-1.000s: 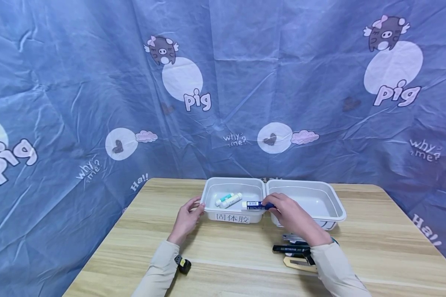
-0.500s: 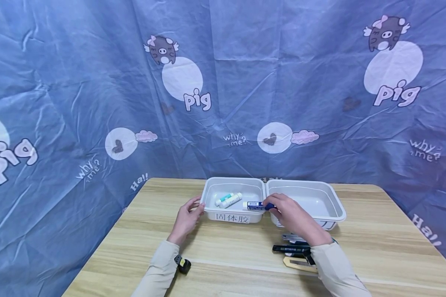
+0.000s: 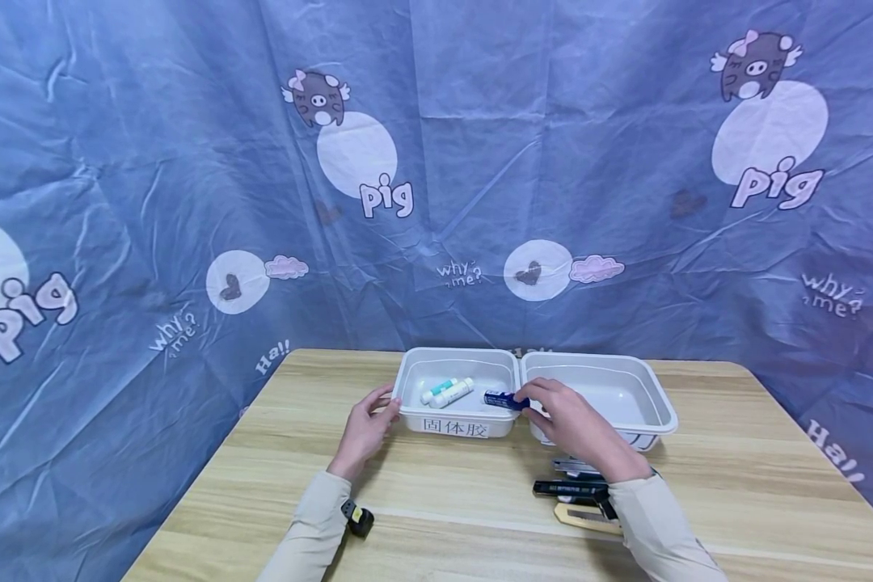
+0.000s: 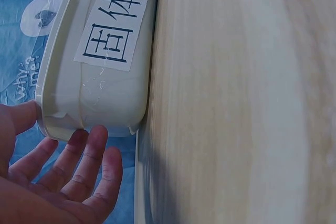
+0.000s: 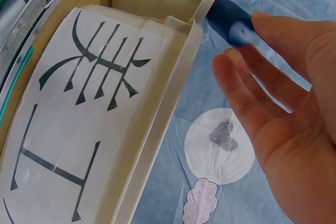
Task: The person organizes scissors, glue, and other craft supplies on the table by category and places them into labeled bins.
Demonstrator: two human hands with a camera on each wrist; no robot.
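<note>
My right hand (image 3: 571,420) pinches the end of a blue glue stick (image 3: 504,400) over the right front corner of the left white plastic box (image 3: 457,411). In the right wrist view, the glue stick's blue end (image 5: 227,20) lies between thumb and fingers. Two glue sticks, one teal and white (image 3: 439,390) and one mostly white (image 3: 453,393), lie inside that box. At the box's left edge my left hand (image 3: 367,432) holds on, thumb at the rim and fingertips against the outer wall, as the left wrist view shows.
A second white box (image 3: 658,400) with a lettered label (image 5: 79,103) stands against the first one's right side. Nearer the person lie several utility knives, among them a black one (image 3: 563,487) and a yellow one (image 3: 585,518), partly behind the right forearm. A patterned blue cloth (image 3: 436,178) hangs behind.
The blue glue stick has tilted and shifted slightly right and lower at the box corner; its white end no longer shows. The right hand has barely moved, and the left hand stays put.
</note>
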